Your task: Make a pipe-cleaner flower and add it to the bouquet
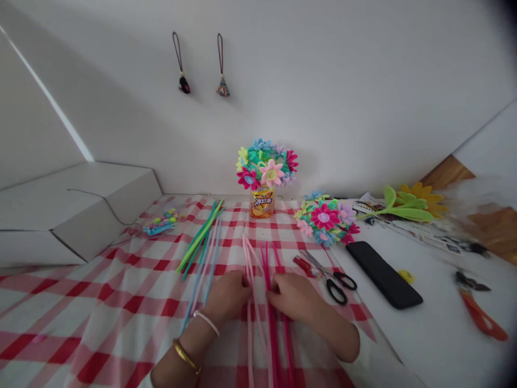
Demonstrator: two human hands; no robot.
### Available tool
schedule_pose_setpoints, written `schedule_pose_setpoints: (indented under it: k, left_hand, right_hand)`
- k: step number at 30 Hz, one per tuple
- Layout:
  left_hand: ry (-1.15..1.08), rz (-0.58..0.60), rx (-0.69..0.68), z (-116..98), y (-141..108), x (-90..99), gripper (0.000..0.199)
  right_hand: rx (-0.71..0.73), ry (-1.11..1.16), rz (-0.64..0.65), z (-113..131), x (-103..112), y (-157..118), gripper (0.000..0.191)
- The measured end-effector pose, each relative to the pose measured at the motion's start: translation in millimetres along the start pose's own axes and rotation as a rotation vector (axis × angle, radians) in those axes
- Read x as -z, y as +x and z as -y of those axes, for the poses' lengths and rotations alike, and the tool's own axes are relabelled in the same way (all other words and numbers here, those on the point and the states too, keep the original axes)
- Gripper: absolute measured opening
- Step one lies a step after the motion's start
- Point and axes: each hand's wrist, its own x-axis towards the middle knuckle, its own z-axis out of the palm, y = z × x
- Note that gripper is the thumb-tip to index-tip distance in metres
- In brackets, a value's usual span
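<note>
Head view. On the cloth-covered tabletop (121,328), running toward the near edge: pale pink strips (249,345) by the left hand (230,293), deep pink strips (274,345) by the right hand (297,293). Both grips part-curled; cannot tell whether grasping. Probably at separating strips; next calls for a fingertip pinch.

Checked in red and white across the tablecloth (133,307), pale pink along some fuzzy stems (249,345), magenta along neighbouring stems (274,345), lime and teal among farther stems (200,235), black on the phone (383,275) and scissor handles (330,280), plain gold around the bangle (184,355).
</note>
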Motion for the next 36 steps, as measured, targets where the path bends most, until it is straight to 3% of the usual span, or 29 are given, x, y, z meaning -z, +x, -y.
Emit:
schedule_pose_setpoints:
  k: [6,12,16,19,22,25,28,31,36]
  left_hand:
    - [-0.152,-0.103,-0.018,-0.3,2.9,-1.9,0.013]
    - [-0.229,-0.006,-0.215,-6.5,-3.0,-2.9,0.017]
    - [-0.227,-0.023,-0.184,-8.7,-4.2,-0.4,0.018]
    - [-0.307,-0.064,-0.177,-10.0,-3.6,0.3,0.017]
    - [-0.609,-0.022,-0.167,-11.3,-3.9,-1.6,0.021]
    - [-1.047,0.131,-0.112,-12.8,-5.5,-3.8,0.026]
    - [-1.346,0.206,-0.062,-14.2,-7.3,-3.2,0.027]
    - [-1.453,0.226,-0.006,-14.8,-8.8,0.7,0.029]
    - [-1.437,0.4,-0.014,-13.9,-14.8,7.1,0.028]
  right_hand:
    - [0.009,0.132,-0.048,5.4,-0.6,3.0,0.013]
    - [-0.053,-0.011,0.061,12.6,-2.4,-0.5,0.018]
    - [-0.106,0.044,0.02,8.8,-1.1,1.3,0.018]
    - [-0.13,0.27,-0.044,5.0,3.8,5.3,0.014]
    - [-0.116,0.645,-0.068,4.3,8.2,8.0,0.012]
    - [-0.084,1.004,0.03,5.4,7.9,7.2,0.012]
    - [-0.042,1.149,0.141,5.0,6.6,4.7,0.013]
    - [-0.03,1.193,0.171,1.9,9.5,4.0,0.017]
    - [-0.046,1.405,0.004,-3.0,16.8,6.1,0.023]
